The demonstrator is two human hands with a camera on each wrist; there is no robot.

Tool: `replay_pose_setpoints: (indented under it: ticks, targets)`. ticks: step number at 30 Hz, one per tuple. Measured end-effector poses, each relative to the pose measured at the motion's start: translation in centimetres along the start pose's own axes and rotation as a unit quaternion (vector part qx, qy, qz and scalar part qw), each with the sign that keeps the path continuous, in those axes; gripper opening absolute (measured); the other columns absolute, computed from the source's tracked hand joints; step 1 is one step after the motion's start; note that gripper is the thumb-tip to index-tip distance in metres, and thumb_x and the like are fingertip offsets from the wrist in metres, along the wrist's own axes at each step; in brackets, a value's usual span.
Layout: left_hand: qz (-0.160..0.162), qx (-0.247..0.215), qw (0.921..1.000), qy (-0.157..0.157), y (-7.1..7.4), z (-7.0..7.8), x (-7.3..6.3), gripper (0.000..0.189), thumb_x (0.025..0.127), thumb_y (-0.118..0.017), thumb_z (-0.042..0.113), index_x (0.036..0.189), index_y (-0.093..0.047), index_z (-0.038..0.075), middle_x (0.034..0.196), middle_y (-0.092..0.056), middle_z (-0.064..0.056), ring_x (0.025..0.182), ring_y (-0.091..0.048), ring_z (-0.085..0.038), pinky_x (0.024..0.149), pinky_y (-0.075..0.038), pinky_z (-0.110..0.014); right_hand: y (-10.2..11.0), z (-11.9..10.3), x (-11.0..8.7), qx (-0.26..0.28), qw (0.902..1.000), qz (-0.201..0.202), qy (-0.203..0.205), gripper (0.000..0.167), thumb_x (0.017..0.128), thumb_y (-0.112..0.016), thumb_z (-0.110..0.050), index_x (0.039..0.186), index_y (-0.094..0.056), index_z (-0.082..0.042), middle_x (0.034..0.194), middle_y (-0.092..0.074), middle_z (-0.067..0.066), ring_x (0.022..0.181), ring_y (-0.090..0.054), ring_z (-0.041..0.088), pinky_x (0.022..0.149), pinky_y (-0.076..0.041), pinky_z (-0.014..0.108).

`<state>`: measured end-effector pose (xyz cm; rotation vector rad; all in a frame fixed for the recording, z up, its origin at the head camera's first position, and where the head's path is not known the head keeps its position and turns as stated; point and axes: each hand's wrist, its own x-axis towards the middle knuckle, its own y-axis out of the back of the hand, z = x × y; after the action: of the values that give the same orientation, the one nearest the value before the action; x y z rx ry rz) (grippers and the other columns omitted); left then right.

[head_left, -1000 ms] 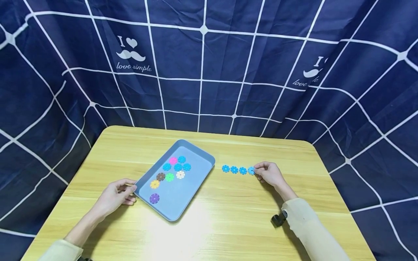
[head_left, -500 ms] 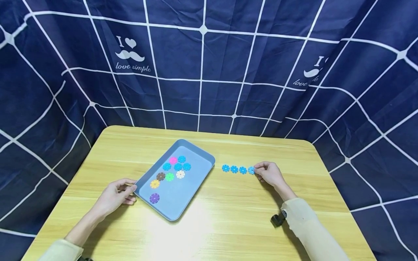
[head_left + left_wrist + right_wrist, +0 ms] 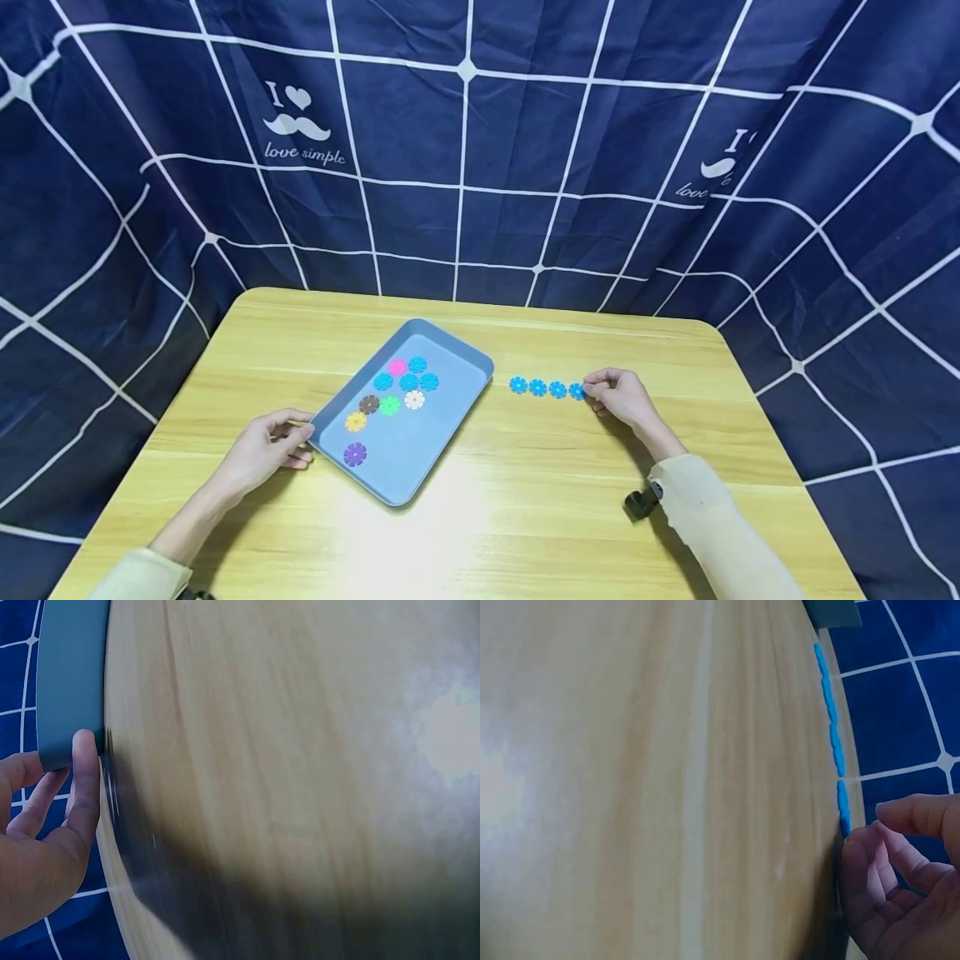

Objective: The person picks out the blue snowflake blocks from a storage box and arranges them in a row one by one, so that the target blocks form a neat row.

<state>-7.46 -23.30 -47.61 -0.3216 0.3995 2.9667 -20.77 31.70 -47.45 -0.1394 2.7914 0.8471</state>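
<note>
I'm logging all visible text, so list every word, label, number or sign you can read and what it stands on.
"I" and a heart, on the left of the curtain.
"love simple", same spot, beneath a white moustache.
"I" and "love", on the right of the curtain; the rest is lost in a fold.
No lettering can be made out on the tray or the blue discs.

The left hand (image 3: 258, 454) holds the corner of a tray (image 3: 405, 454) with colourful discs (image 3: 389, 405) on the tabletop (image 3: 525, 475). The right hand (image 3: 622, 397) is at the end of four blue discs (image 3: 537, 387) in a row.
</note>
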Motion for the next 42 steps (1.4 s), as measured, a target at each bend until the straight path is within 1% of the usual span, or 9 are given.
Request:
replay_pose_setpoints:
  ticks: [14, 21, 24, 27, 30, 34, 37, 39, 42]
  targets:
    - [0.003, 0.006, 1.0, 0.003, 0.0, -0.4, 0.0, 0.041, 0.108, -0.058, 0.007, 0.14, -0.052, -0.018, 0.097, -0.071, -0.015, 0.075, -0.074, -0.012, 0.074, -0.071, -0.028, -1.8, -3.4, -0.9, 0.043, 0.9963, -0.026, 0.069, 0.034, 0.099, -0.071, -0.01, 0.123, -0.065, 0.013, 0.089, -0.073, 0.01, 0.067, -0.065, 0.011, 0.06, -0.063, 0.024]
    - [0.002, 0.006, 0.9999, 0.008, 0.0, -0.5, 0.0, 0.041, 0.108, -0.057, 0.007, 0.14, -0.051, -0.018, 0.095, -0.07, -0.013, 0.075, -0.073, -0.012, 0.073, -0.07, -0.028, -3.6, -5.3, -1.1, 0.023, 0.9929, -0.027, 0.113, 0.03, 0.098, -0.072, -0.009, 0.119, -0.068, 0.012, 0.099, -0.074, 0.027, 0.066, -0.068, 0.018, 0.057, -0.062, 0.027]
    - [0.002, 0.005, 1.0, 0.007, 0.0, -0.4, 0.0, 0.04, 0.108, -0.057, 0.007, 0.139, -0.052, -0.018, 0.094, -0.07, -0.012, 0.075, -0.073, -0.012, 0.073, -0.071, -0.028, -4.4, -6.1, -1.2, 0.015, 0.9915, -0.033, 0.125, 0.029, 0.098, -0.071, -0.008, 0.119, -0.068, 0.012, 0.1, -0.074, 0.026, 0.066, -0.068, 0.019, 0.059, -0.063, 0.029]
    - [0.002, 0.005, 1.0, 0.008, 0.0, -0.3, 0.0, 0.04, 0.108, -0.057, 0.006, 0.139, -0.051, -0.018, 0.094, -0.07, -0.012, 0.075, -0.073, -0.012, 0.073, -0.07, -0.028, -5.2, -6.9, -1.3, 0.011, 0.9906, -0.04, 0.13, 0.029, 0.098, -0.072, -0.008, 0.119, -0.069, 0.011, 0.097, -0.073, 0.019, 0.068, -0.068, 0.02, 0.063, -0.066, 0.033]
    - [0.0, 0.008, 0.9999, 0.009, 0.0, -0.3, 0.0, 0.04, 0.108, -0.057, 0.006, 0.139, -0.051, -0.018, 0.094, -0.07, -0.012, 0.075, -0.072, -0.011, 0.073, -0.07, -0.028, -6.0, -7.8, -1.3, 0.004, 0.9888, -0.045, 0.142, 0.028, 0.097, -0.072, -0.008, 0.119, -0.07, 0.01, 0.095, -0.073, 0.014, 0.07, -0.068, 0.027, 0.065, -0.067, 0.036]
    - [-0.001, 0.008, 0.9999, 0.008, 0.0, -0.2, 0.0, 0.04, 0.108, -0.057, 0.006, 0.139, -0.051, -0.019, 0.094, -0.071, -0.012, 0.075, -0.072, -0.011, 0.073, -0.07, -0.028, -7.1, -9.0, -1.4, -0.016, 0.9839, -0.051, 0.17, 0.025, 0.097, -0.071, -0.009, 0.117, -0.073, 0.005, 0.096, -0.074, 0.015, 0.075, -0.069, 0.034, 0.063, -0.062, 0.027]
    - [-0.002, 0.006, 1.0, 0.008, 0.0, -0.2, 0.0, 0.04, 0.108, -0.057, 0.006, 0.139, -0.051, -0.019, 0.093, -0.07, -0.012, 0.074, -0.073, -0.011, 0.073, -0.071, -0.029, -7.9, -9.7, -1.4, -0.038, 0.979, -0.056, 0.192, 0.023, 0.097, -0.072, -0.013, 0.116, -0.076, 0.0, 0.099, -0.076, 0.015, 0.075, -0.068, 0.025, 0.067, -0.057, 0.022]
    - [-0.001, 0.005, 1.0, 0.007, 0.0, -0.2, 0.0, 0.04, 0.108, -0.057, 0.006, 0.138, -0.051, -0.019, 0.093, -0.07, -0.012, 0.074, -0.073, -0.011, 0.072, -0.071, -0.029, -8.4, -10.1, -1.2, -0.053, 0.9753, -0.06, 0.206, 0.023, 0.098, -0.073, -0.014, 0.117, -0.076, -0.002, 0.1, -0.077, 0.013, 0.077, -0.066, 0.016, 0.071, -0.057, 0.023]
    - [0.001, 0.005, 1.0, 0.006, 0.0, -0.2, -0.1, 0.04, 0.108, -0.057, 0.006, 0.138, -0.051, -0.019, 0.093, -0.07, -0.012, 0.074, -0.073, -0.011, 0.072, -0.07, -0.028, -9.2, -10.7, -1.0, -0.062, 0.9709, -0.07, 0.22, 0.024, 0.098, -0.073, -0.016, 0.118, -0.076, -0.003, 0.101, -0.077, 0.011, 0.078, -0.065, 0.011, 0.071, -0.058, 0.024]
